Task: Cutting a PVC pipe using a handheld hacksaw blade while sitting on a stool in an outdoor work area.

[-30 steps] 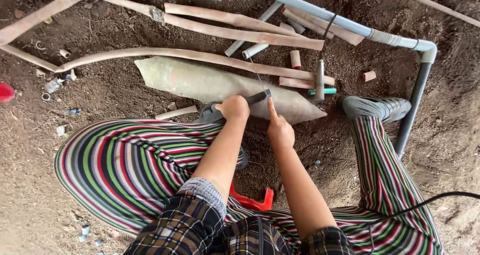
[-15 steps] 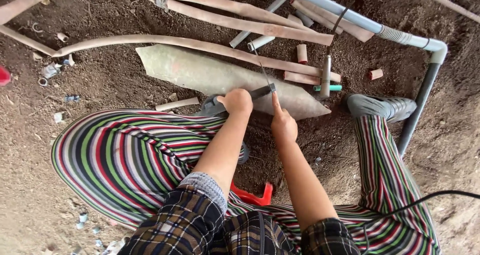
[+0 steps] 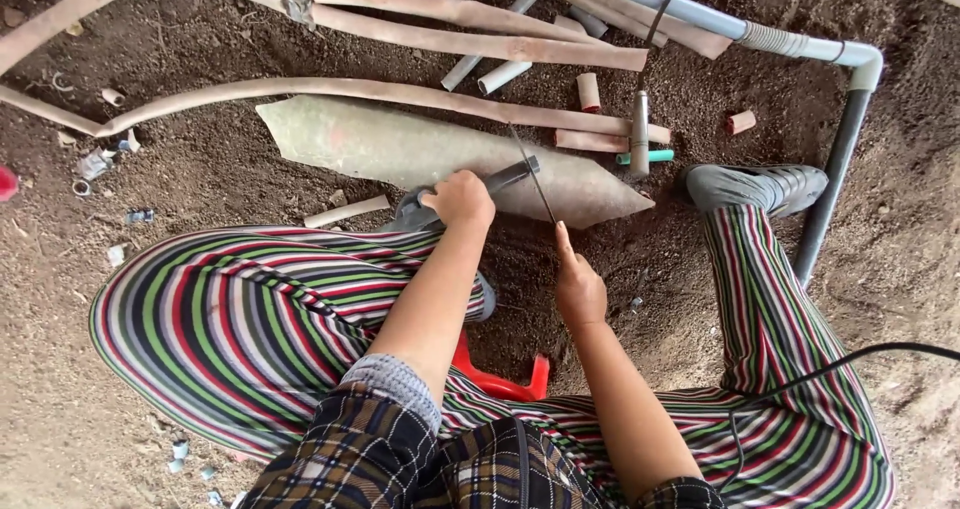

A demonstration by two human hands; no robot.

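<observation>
My left hand (image 3: 460, 199) is closed around a short grey pipe piece (image 3: 510, 176), pressing it down on a pale, pointed flat slab (image 3: 400, 144) that lies on the dirt. My right hand (image 3: 580, 287) pinches the near end of a thin saw blade (image 3: 535, 181). The blade runs away from me and crosses the free end of the pipe piece. Both forearms reach out between my knees in striped trousers (image 3: 240, 319).
Long brown pipes (image 3: 470, 29) and short pipe offcuts (image 3: 588, 91) lie beyond the slab. A grey pipe with an elbow (image 3: 850, 99) runs along the right, by my grey shoe (image 3: 760, 184). A red stool (image 3: 500, 379) is under me. A black cable (image 3: 860, 354) crosses my right leg.
My right hand has drawn back toward me, pulling the blade across the pipe piece. My left hand has stayed on the pipe.
</observation>
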